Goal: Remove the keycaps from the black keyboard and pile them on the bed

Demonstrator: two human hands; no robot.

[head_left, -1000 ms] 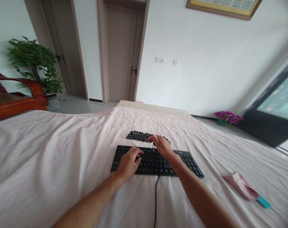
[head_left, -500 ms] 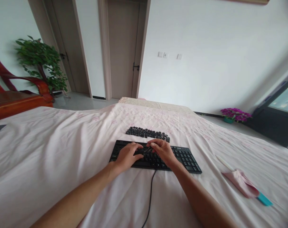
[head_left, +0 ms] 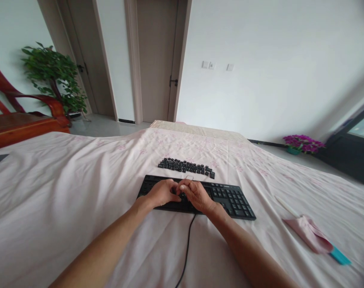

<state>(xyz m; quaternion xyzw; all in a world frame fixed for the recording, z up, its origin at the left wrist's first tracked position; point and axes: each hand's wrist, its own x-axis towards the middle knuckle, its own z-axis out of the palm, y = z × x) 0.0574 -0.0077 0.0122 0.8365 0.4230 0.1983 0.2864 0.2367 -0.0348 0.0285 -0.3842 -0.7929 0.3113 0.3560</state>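
Observation:
A black keyboard lies on the cloth, its left part with dark bare key places and its right part with keys on. My right hand is closed over the middle of the keyboard on a thin wire keycap puller, whose loop sticks up past the fingers. My left hand rests on the keyboard's left half, fingers curled, tips against the right fingertips. What lies between the left thumb and fingers is hidden. Rows of loose black keycaps lie just beyond the keyboard.
A black cable runs from the keyboard toward me. To the right lie a pink cloth, a blue-green flat thing and a thin pale stick. A pale flowered cloth with folds covers the surface.
My right hand has moved left, meeting my left hand, and has turned so that the wire loop points up. The left fingers have drawn in from their spread pose.

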